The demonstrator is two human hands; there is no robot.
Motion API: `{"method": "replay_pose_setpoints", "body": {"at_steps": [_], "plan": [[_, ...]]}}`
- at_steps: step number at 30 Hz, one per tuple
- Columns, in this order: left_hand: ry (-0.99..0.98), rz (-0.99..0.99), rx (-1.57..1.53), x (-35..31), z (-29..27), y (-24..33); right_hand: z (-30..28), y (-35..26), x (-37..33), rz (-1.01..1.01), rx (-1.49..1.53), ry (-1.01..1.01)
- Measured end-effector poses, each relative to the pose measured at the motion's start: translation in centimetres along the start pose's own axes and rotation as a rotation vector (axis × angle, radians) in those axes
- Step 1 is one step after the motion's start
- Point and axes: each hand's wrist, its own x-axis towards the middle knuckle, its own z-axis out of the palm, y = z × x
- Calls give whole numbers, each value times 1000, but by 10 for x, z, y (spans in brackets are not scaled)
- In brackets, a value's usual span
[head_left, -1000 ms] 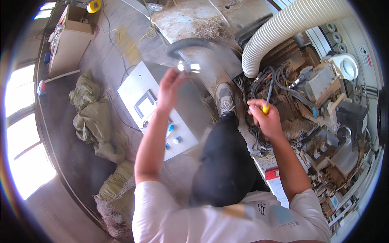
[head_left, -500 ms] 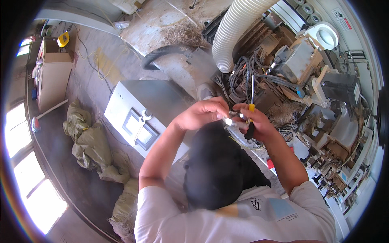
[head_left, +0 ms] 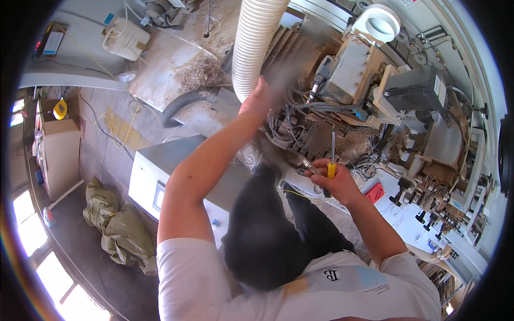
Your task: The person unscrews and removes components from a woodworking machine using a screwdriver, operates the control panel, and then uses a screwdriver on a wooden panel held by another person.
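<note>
My right hand (head_left: 337, 183) is closed around a screwdriver (head_left: 331, 171) with a yellow and black handle, its shaft pointing away from me. Between the thumb and fingers of that same hand sits a short silvery cylindrical piece (head_left: 307, 164), perhaps a connector; its kind is unclear. My left hand (head_left: 257, 100) reaches forward beside the lower part of a ribbed white hose (head_left: 256, 45). Motion smears its fingers over the cables (head_left: 282, 128), and whether it touches the hose or holds anything cannot be made out.
Dusty machinery with a grey motor housing (head_left: 350, 67) fills the right side. A white metal cabinet (head_left: 140, 176) stands left of my legs. Green sacks (head_left: 126, 235) lie farther left. A red object (head_left: 375, 192) rests on a white surface beyond my right forearm. Shavings (head_left: 198, 75) cover the far bench.
My left hand has left the silvery piece and moved forward to beside the white hose. My right hand still holds the screwdriver and the piece. The view has shifted, with my legs now showing.
</note>
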Motion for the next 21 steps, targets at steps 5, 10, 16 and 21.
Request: {"method": "replay_pose_setpoints", "body": {"at_steps": [5,10,16,21], "plan": [[-51,63,43,11,30,3,-4,-3,-10,-106,-36,-3],[-219,37,-314,-34,-28,-53,-10,-4,-10,-175,-115,95],[-287,-282,-1163,-89,-162,-143,13,-32,0,-456,187,157],[-2,-325,-1463,-115,-215,-166,49,-81,2,-673,502,88]]}}
